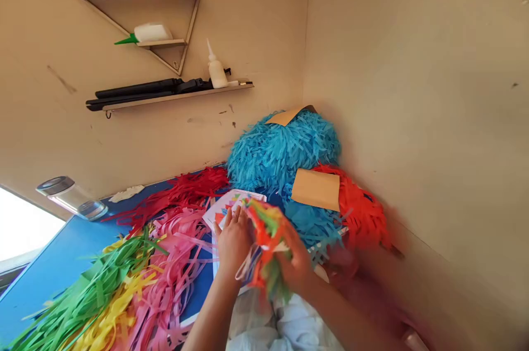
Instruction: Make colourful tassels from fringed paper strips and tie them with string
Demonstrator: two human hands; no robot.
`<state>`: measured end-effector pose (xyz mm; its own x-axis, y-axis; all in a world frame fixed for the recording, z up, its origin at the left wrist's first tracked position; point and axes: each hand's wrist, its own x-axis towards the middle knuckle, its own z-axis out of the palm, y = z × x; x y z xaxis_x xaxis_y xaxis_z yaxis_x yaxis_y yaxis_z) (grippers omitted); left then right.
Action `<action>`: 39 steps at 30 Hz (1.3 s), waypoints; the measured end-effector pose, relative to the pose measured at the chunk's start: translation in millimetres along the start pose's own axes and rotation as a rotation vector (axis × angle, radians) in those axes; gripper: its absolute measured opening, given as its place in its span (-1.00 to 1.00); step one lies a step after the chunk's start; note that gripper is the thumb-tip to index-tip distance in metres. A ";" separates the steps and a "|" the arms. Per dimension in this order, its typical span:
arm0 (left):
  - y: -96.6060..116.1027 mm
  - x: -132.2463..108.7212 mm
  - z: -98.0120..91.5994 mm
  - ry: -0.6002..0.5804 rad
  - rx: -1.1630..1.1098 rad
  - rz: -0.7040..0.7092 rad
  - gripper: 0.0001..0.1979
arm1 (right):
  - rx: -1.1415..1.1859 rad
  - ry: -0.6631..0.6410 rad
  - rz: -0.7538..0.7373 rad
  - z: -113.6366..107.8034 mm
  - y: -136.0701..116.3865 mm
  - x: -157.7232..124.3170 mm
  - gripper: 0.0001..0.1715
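Observation:
My left hand (pixel 235 241) lies over a white printed sheet (pixel 212 213) with a colourful pattern, its fingers stretched out. A bunch of multicoloured paper strips (pixel 264 230), in red, orange, green and yellow, is in my right hand (pixel 295 260), whose fingers are wrapped round it. Motion blurs the bunch, and its lower end hangs over my lap. Pale strips (pixel 247 263) loop between the two hands. Left of the sheet lie pink strips (pixel 182 252), with yellow strips (pixel 115 307) and green strips (pixel 91 285) farther out.
Behind the sheet are red strips (pixel 194 185) and a big blue fringed heap (pixel 281 147). A brown card (pixel 316 189) rests on blue and orange-red strips (pixel 363 208). A clear bottle (pixel 74 196) lies on the blue table (pixel 58 254). A wall shelf (pixel 173 96) carries a glue bottle (pixel 217 71).

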<state>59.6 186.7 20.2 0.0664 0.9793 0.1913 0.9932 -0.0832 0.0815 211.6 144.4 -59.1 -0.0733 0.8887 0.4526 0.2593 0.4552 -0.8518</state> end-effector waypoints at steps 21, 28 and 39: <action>26.1 -11.8 30.6 -0.100 0.125 0.119 -0.49 | -0.420 -0.184 0.121 -6.5 0.1 28.0 -0.40; 22.5 -16.1 36.8 -0.122 0.114 0.163 -0.49 | -0.468 -0.498 -0.151 -10.3 8.8 19.6 -0.11; 34.9 -18.9 38.8 -0.150 0.107 0.175 -0.47 | -0.370 -0.342 -0.051 1.6 18.0 20.3 -0.66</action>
<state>96.7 172.5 -18.5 0.2439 0.9687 0.0456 0.9692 -0.2419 -0.0458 213.3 170.8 -65.7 -0.3902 0.8610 0.3262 0.5662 0.5038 -0.6524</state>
